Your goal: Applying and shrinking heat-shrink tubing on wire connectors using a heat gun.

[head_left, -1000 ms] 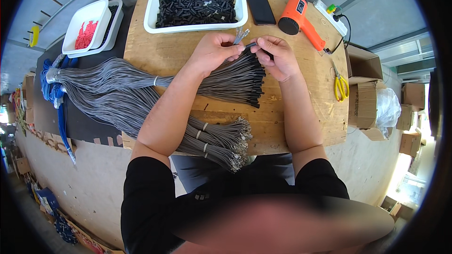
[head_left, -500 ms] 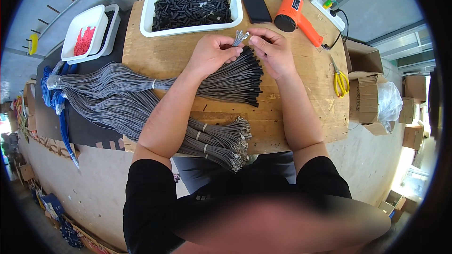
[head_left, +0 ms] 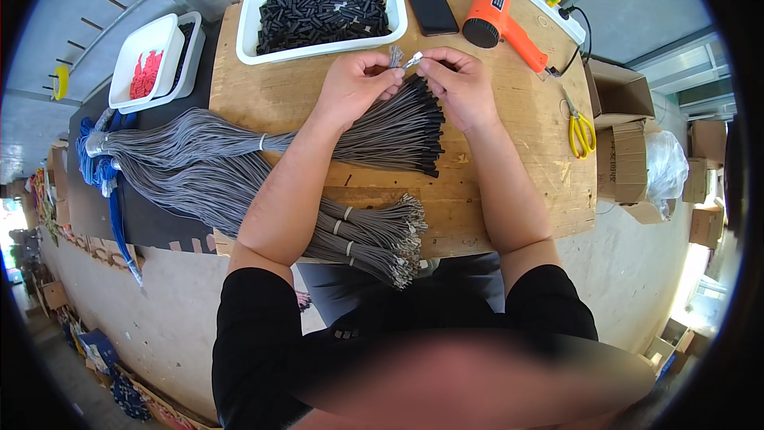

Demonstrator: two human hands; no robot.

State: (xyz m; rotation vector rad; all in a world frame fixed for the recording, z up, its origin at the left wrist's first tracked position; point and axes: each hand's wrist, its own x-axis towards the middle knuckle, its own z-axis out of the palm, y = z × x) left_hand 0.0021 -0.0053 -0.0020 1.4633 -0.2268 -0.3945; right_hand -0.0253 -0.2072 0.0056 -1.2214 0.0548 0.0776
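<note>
My left hand is closed, thumb against fingers, on a small bunch of grey cable ends whose tips stick up above it. My right hand pinches a pale metallic cable terminal beside the left fingertips. Beneath my hands, a fan of grey cables with black sleeves on their tips lies on the wooden table. Nearer to me, other tied bundles of grey cables end in bare metal terminals. My fingers partly hide the wires they hold.
A white tray of black sleeves stands at the back beside a phone. To the right lie an orange heat gun, a white power strip and yellow-handled scissors. White tubs, one with red pieces, stand at left.
The right fingers have drawn one terminal a little apart from the bunch, so it now shows between the hands. The bunch in my left hand has tilted slightly left.
</note>
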